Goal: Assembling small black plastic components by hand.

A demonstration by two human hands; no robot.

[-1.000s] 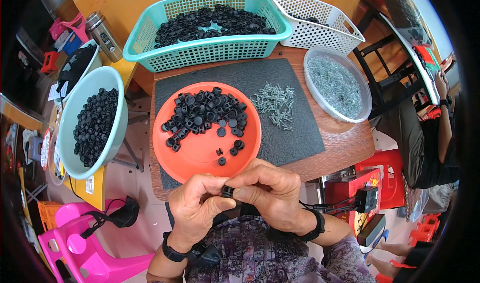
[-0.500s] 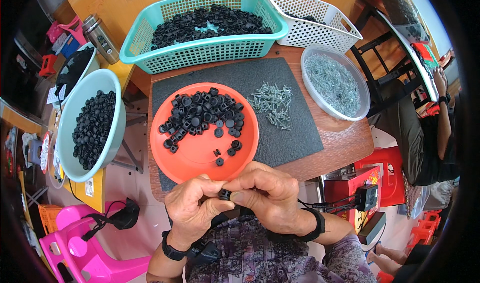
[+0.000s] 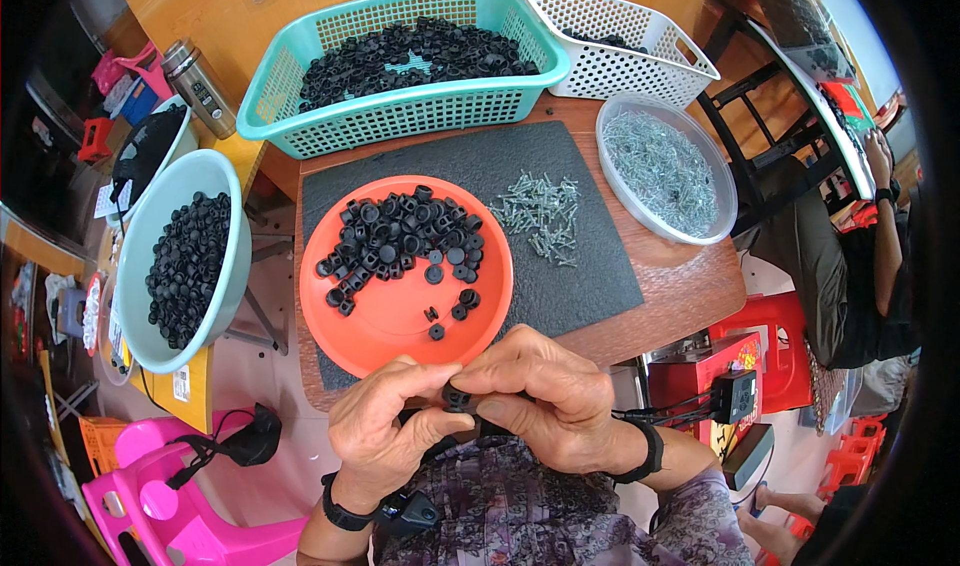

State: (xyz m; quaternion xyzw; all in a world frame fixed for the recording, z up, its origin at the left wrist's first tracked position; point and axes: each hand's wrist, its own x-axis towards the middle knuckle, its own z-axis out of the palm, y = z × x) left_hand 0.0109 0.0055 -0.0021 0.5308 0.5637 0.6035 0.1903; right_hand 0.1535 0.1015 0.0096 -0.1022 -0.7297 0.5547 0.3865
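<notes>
Between my two hands, just past the near rim of the orange plate (image 3: pixel 350 341), is a small black plastic part (image 3: pixel 457 398). My left hand (image 3: pixel 385 426) pinches it from the left with thumb and forefinger. From the right, the thumb and fingers of my right hand (image 3: pixel 545 401) close on it too. Fingertips hide much of its shape. In the plate lies a pile of similar black plastic pieces (image 3: pixel 400 231), with a few loose ones nearer me. To the right of the plate, a heap of small metal screws (image 3: pixel 540 216) rests on the dark mat (image 3: pixel 590 286).
Behind the plate stands a teal basket (image 3: pixel 400 131) of black parts, beside a white basket (image 3: pixel 640 84). A clear tub (image 3: pixel 728 211) of thin metal pieces sits at right. A pale blue basin (image 3: pixel 235 236) of black parts is at left, above a pink stool (image 3: pixel 150 491).
My hands have opened slightly around the black part, with the left thumb and forefinger farther apart. The view has shifted a little.
</notes>
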